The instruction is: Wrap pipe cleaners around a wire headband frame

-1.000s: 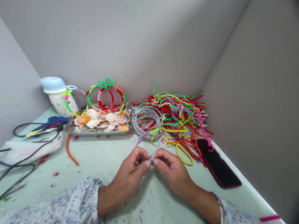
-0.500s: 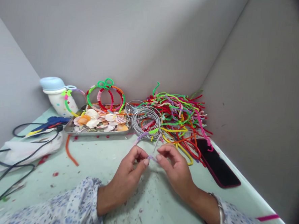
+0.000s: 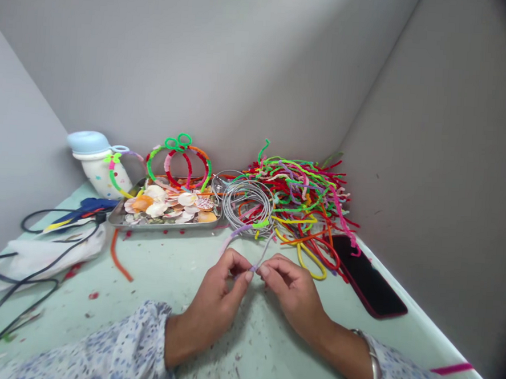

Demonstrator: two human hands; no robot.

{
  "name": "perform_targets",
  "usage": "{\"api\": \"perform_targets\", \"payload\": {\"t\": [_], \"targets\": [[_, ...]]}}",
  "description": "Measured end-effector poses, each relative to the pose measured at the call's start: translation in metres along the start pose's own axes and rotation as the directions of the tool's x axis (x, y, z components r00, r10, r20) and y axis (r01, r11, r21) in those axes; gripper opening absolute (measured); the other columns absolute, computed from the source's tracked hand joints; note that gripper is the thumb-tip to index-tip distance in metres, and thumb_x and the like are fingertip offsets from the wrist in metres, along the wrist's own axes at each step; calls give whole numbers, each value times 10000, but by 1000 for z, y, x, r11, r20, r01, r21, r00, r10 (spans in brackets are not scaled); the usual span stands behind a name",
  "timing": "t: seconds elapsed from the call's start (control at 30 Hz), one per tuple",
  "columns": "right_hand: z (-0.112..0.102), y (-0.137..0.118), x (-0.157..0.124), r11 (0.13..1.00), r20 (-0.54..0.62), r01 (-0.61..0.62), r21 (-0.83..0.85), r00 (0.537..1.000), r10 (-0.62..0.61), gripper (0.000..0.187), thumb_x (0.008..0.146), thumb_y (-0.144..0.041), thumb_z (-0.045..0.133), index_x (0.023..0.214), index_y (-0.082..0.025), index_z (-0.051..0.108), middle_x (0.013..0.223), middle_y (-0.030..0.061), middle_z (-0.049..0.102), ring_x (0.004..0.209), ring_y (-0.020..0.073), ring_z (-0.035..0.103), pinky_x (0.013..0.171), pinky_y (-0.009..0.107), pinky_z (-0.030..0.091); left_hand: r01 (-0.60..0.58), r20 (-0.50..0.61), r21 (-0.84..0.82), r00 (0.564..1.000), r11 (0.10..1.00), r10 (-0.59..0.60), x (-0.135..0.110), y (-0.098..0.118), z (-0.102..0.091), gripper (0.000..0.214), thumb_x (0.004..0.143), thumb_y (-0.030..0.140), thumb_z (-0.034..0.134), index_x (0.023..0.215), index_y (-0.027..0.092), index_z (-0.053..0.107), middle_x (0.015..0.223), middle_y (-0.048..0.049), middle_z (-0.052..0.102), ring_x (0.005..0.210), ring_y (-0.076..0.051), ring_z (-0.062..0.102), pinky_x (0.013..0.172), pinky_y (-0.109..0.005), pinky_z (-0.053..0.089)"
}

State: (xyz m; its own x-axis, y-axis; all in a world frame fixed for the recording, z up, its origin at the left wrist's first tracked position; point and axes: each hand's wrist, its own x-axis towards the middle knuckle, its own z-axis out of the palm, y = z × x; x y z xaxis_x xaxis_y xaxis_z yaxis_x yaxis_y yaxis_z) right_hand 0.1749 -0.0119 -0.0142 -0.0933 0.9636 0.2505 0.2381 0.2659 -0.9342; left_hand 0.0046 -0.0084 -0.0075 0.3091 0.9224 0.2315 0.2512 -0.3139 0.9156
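Over the middle of the table, my left hand (image 3: 223, 296) pinches a pale purple pipe cleaner (image 3: 240, 232) between thumb and forefinger. Part of it curves up behind the fingers and ends in a bright green section (image 3: 261, 224). A thin grey wire (image 3: 266, 248) also rises from the pinch point. Close beside it, my right hand (image 3: 296, 292) is closed in a pinch at the same spot, its fingertips on the purple pipe cleaner. The exact wrap between the fingertips is too small to make out.
Behind the hands lie a coil of grey wire (image 3: 247, 203) and a heap of coloured pipe cleaners (image 3: 304, 187). A metal tray (image 3: 165, 226) of shells holds up fuzzy headbands (image 3: 187, 180). A bottle (image 3: 97, 168) and black cables (image 3: 37, 279) are on the left, a phone (image 3: 367, 276) on the right.
My right hand has drawn in and down, its fingertips now closing against my left ones. The short purple end that stretched between the hands is now mostly hidden.
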Motion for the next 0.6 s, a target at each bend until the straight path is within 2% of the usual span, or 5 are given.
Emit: {"api": "perform_targets", "payload": {"t": [0.6], "targets": [[2, 0, 0, 998, 0, -50, 33, 999, 50, 255, 879, -320, 605, 666, -185, 644, 658, -3, 537, 618, 143, 509, 585, 268, 409, -21, 15, 42, 1000, 999, 20, 2, 4, 1, 122, 929, 253, 479, 888, 179, 567, 828, -25, 612, 781, -171, 558, 690, -275, 436]]}}
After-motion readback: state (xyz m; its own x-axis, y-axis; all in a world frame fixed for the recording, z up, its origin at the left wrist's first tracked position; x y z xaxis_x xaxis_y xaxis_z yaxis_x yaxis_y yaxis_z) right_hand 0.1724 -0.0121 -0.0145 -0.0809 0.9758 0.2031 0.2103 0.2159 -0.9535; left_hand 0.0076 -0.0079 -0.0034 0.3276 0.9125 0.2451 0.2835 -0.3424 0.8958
